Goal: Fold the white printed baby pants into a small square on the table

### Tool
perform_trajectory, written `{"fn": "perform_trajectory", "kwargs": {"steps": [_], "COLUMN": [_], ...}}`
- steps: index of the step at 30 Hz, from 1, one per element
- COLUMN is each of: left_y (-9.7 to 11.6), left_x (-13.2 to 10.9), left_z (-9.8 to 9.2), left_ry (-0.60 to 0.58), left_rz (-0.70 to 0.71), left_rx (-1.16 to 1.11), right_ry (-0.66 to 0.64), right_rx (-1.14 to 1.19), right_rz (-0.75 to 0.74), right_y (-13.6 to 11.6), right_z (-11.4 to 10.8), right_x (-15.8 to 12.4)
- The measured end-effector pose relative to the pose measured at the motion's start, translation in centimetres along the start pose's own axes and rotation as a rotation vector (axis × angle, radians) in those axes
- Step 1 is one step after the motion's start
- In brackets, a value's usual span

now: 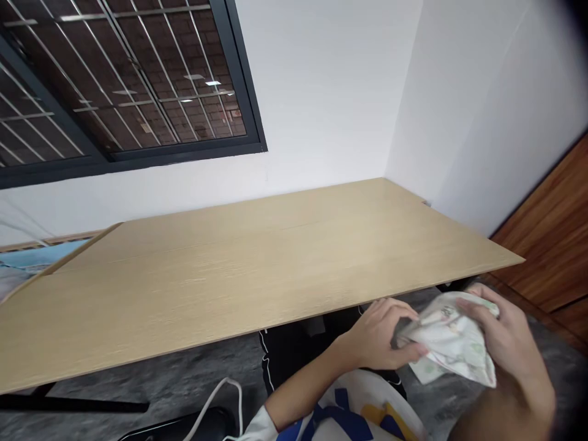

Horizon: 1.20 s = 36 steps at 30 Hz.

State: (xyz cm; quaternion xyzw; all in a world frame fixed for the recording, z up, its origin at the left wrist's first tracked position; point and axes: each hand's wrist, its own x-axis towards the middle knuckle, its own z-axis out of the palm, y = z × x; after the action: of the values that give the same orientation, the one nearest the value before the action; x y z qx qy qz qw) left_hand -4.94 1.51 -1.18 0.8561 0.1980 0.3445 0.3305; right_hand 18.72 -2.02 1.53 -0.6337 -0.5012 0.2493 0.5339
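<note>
We see first the white wall (331,92), and below it the wide table (257,263) with a light wood-grain top. In the wall there is a window (250,116) with a dark frame and metal bars. On the right stands a reddish-brown wooden panel (551,239). Under the table edge we notice the black trousers (285,355) with white piping, and near the bottom a white cable (239,398).

The soft printed cloth (454,340), white with pale green figures, is in the air between the two hands, just off the near edge of the table, toward its right end. It is bunched, and one lower corner hangs down. The right hand (509,337) grasps its right side, with the thumb lying across the upper part. The left hand (379,334) is at the opposite side; its thumb touches the cloth's left edge, but we cannot tell whether the fingers pinch it. On the cloth we find a small dark mark (446,312), too blurred for us to read.
</note>
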Motion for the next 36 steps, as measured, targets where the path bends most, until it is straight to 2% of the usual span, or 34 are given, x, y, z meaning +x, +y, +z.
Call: {"fn": "perform_trajectory", "kwargs": {"steps": [2, 5, 9, 11, 15, 18, 24, 26, 28, 32, 34, 36], "left_y": [1.4, 2.4, 1.5, 1.0, 0.6, 0.5, 0.3, 0.5, 1.0, 2.7, 3.7, 4.6], "left_x": [1.0, 2.2, 3.3, 3.7, 4.1, 4.6, 5.5, 5.5, 5.1, 3.2, 2.1, 1.0], "left_z": [0.5, 1.9, 4.1, 4.6, 4.1, 3.4, 1.9, 0.6, -1.6, -8.6, -12.6, -16.3], "left_ry": [-0.058, -0.073, -0.01, 0.019, 0.104, 0.145, 0.216, 0.257, 0.328, 0.62, 0.675, 0.746], "left_rz": [0.008, 0.002, 0.02, 0.025, -0.042, -0.134, -0.193, -0.22, -0.229, -0.088, 0.004, 0.05], "left_rx": [-0.032, -0.065, -0.098, -0.115, -0.088, -0.091, -0.36, -0.371, -0.266, 0.082, 0.208, 0.346], "right_ry": [0.098, 0.132, 0.149, 0.165, 0.094, 0.006, -0.094, -0.037, 0.07, 0.266, 0.246, 0.142], "right_rx": [-0.012, -0.045, -0.106, -0.108, -0.032, 0.007, -0.09, -0.161, -0.26, -0.38, -0.396, -0.387], "right_rz": [0.038, 0.026, -0.001, 0.007, 0.033, -0.06, -0.216, -0.263, -0.316, -0.556, -0.718, -0.871], "right_y": [0.2, 0.9, 2.0, 2.3, 2.2, 2.2, 2.0, 1.5, 0.6, -2.8, -5.2, -7.8], "right_z": [-1.0, -1.2, -0.8, -0.7, -0.2, 0.3, 1.0, 0.9, 0.7, 0.8, 1.3, 2.1], "right_x": [-0.5, -0.3, 0.4, 0.4, -0.2, -0.5, -0.8, -0.8, -0.6, 0.9, 2.2, 3.8]}}
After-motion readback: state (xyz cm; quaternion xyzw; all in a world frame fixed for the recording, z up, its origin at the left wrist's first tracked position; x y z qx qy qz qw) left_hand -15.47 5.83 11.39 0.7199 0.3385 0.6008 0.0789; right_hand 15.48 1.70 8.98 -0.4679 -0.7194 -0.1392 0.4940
